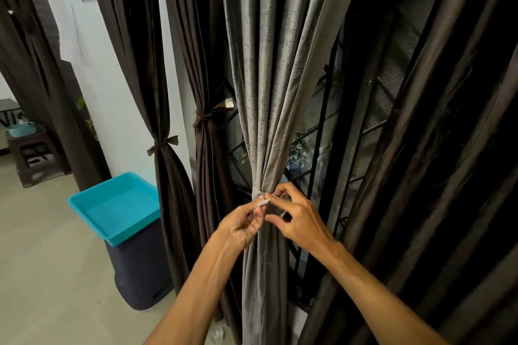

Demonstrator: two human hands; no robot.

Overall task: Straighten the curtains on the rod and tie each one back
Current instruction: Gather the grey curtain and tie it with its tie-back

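"Pinching the tie, both of them?"

"Yes. The left hand [243,225] has thumb and fingers closed narrow on a pale, frayed end of the tie band [256,194]. The right hand [294,214] nips the same band just beside it with thumb and forefinger, its other fingers curled in underneath. The two hands almost touch."

"And where is the band?"

"Wrapped round the grey curtain [269,92] low down, at its waist, where the folds are drawn tight together. Above it the cloth fans wide; below, it hangs straight between the two forearms."

"What's around it?"

"Just beside it on the left, a brown curtain [207,176] is cinched higher up with its own knotted tie [206,117]. Further left a second brown curtain [168,190] is tied as well, against the white wall [112,92]. On the right a dark curtain [437,134] hangs loose in long folds."

"Anything behind?"

"A window grille [325,120] of black bars shows in the gap between the grey cloth and the dark curtain; the right wrist crosses in front of it. By the wall stands a dark bin [140,274] with a teal tray [120,204] resting across its top, close beside the tied brown curtains. A stool [30,157] sits well off to the left on the pale floor [42,260]."
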